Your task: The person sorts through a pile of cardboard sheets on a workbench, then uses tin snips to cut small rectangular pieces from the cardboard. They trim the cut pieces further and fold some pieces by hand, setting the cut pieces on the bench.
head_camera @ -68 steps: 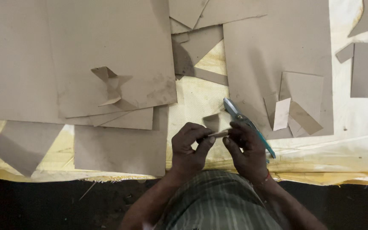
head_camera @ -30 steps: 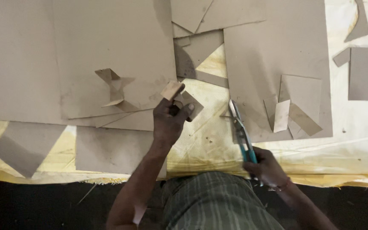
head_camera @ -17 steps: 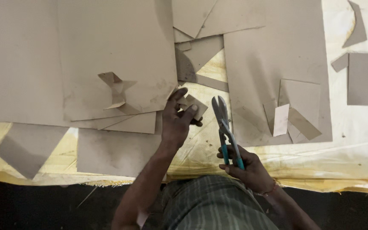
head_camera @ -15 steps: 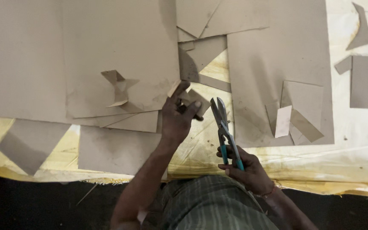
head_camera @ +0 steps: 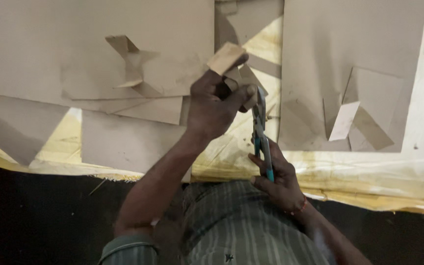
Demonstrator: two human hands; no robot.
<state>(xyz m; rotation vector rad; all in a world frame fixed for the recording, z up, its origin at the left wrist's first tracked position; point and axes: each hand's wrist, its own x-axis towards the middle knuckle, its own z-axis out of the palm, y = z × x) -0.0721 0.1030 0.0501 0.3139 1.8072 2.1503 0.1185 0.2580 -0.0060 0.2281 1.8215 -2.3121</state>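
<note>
My left hand (head_camera: 215, 105) is raised over the work surface and grips a small folded piece of brown cardboard (head_camera: 227, 59), its tan end sticking up past my fingers. My right hand (head_camera: 277, 174) holds scissors with blue-green handles (head_camera: 261, 135); the blades point up and meet the lower right edge of the cardboard piece. Both hands hover above the yellowish cloth, close together, in front of my striped shirt.
Large brown cardboard sheets (head_camera: 74, 44) cover the surface at the left and another sheet (head_camera: 349, 54) at the right. Offcuts lie about: a pale strip (head_camera: 343, 121), a triangular scrap (head_camera: 11, 130), a folded scrap (head_camera: 128, 61). A yellowish cloth (head_camera: 369, 176) ends at a dark floor.
My left hand has lifted the small cardboard piece up off the sheets. My right hand swung the scissors from the right in toward it, and the blades now reach the piece.
</note>
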